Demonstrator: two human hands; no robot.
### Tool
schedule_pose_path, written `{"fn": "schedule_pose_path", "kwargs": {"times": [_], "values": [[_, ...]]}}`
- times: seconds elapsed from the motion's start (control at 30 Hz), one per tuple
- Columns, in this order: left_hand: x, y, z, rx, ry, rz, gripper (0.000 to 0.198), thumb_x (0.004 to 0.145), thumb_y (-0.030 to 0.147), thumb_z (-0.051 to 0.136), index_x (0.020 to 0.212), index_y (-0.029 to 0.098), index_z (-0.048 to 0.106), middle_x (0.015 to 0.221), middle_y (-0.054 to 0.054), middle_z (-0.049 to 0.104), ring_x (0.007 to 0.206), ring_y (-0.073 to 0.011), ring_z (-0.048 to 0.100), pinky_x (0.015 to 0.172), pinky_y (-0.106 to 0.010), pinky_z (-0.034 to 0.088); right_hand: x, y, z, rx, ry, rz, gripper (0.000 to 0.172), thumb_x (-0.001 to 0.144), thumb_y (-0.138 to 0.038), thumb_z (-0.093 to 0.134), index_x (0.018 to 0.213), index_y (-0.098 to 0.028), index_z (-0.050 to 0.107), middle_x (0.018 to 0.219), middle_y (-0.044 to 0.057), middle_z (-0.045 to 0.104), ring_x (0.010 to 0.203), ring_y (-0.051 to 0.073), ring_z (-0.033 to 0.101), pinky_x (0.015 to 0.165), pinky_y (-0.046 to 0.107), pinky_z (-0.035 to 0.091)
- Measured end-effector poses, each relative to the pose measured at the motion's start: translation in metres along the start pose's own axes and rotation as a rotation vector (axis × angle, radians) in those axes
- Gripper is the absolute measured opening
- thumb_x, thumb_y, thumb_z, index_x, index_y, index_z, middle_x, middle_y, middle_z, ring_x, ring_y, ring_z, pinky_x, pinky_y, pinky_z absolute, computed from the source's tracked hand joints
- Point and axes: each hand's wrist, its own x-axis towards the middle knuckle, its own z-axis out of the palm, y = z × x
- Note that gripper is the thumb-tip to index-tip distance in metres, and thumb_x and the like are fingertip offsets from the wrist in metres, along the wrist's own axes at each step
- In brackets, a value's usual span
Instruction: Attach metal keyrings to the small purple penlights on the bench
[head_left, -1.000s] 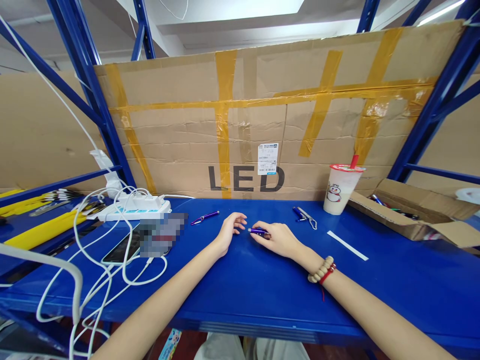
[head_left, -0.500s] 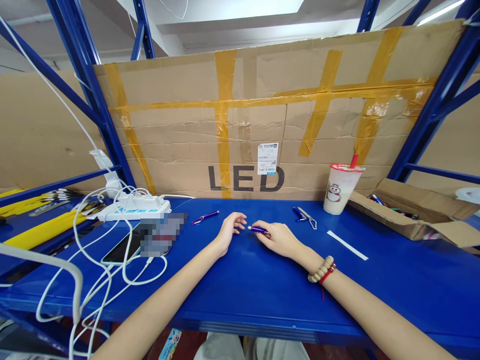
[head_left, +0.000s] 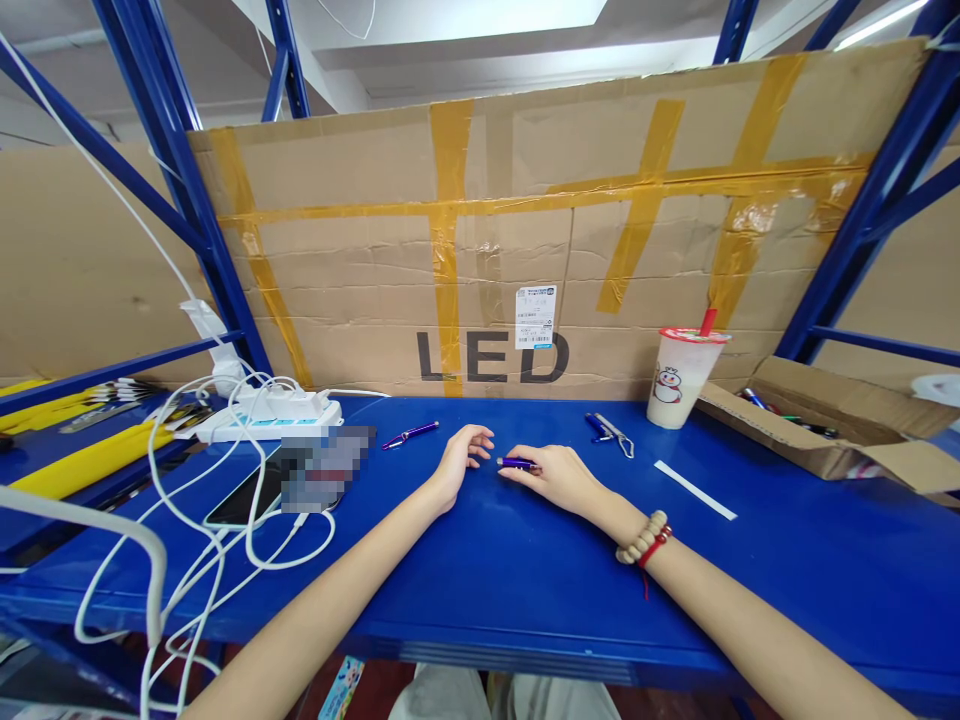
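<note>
My right hand (head_left: pixel 556 475) rests on the blue shelf top (head_left: pixel 525 570) with its fingers closed on a short purple pen (head_left: pixel 516 463), whose tip points left. Just left of that tip lies my left hand (head_left: pixel 459 460), resting on its side with the fingers loosely curled and apart, holding nothing. A second purple pen (head_left: pixel 409 435) lies on the surface behind my left hand. A blue pen with a metal clip (head_left: pixel 609 430) lies behind my right hand.
A white drink cup (head_left: pixel 680 376) with a red straw stands at the back right, beside an open cardboard box (head_left: pixel 825 420) of pens. A white paper strip (head_left: pixel 694 490) lies to the right. A phone (head_left: pixel 244 497), white cables and a power strip (head_left: pixel 266 415) are on the left. A taped cardboard sheet (head_left: pixel 525 230) forms the back wall.
My right hand has shifted the purple pen slightly between its fingertips. My left hand has stayed where it was.
</note>
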Motion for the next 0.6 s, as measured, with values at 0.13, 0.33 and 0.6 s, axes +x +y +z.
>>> {"fn": "schedule_pose_path", "kwargs": {"times": [0.13,0.33,0.6], "values": [[0.0001,-0.0002,-0.0001,0.001,0.001,-0.004,0.021,0.069,0.030,0.041,0.074,0.016,0.055,0.074,-0.003,0.057,0.064,-0.0115,0.053,0.055,-0.020,0.035,0.0004,0.0009,0.0006,-0.020,0.005,-0.012,0.040,0.085,-0.055,0.036,0.097,-0.028,0.063,0.079,0.001,0.069,0.070,0.016,0.063,0.056,0.022,0.037],[0.0005,-0.0012,-0.0006,0.012,-0.011,0.000,0.023,0.067,0.033,0.041,0.074,0.016,0.055,0.074,-0.003,0.056,0.064,-0.0117,0.053,0.056,-0.021,0.034,0.0014,0.0025,0.0017,-0.033,0.007,-0.020,0.039,0.085,-0.053,0.037,0.102,-0.028,0.063,0.085,0.002,0.070,0.074,0.017,0.064,0.060,0.023,0.040],[0.0013,-0.0026,-0.0006,0.013,-0.003,-0.003,0.022,0.068,0.032,0.041,0.075,0.016,0.055,0.075,-0.003,0.056,0.064,-0.0113,0.052,0.056,-0.020,0.035,0.0010,0.0020,0.0022,-0.017,0.031,-0.026,0.037,0.086,-0.051,0.037,0.102,-0.027,0.061,0.080,0.001,0.069,0.070,0.016,0.063,0.057,0.023,0.038]]}}
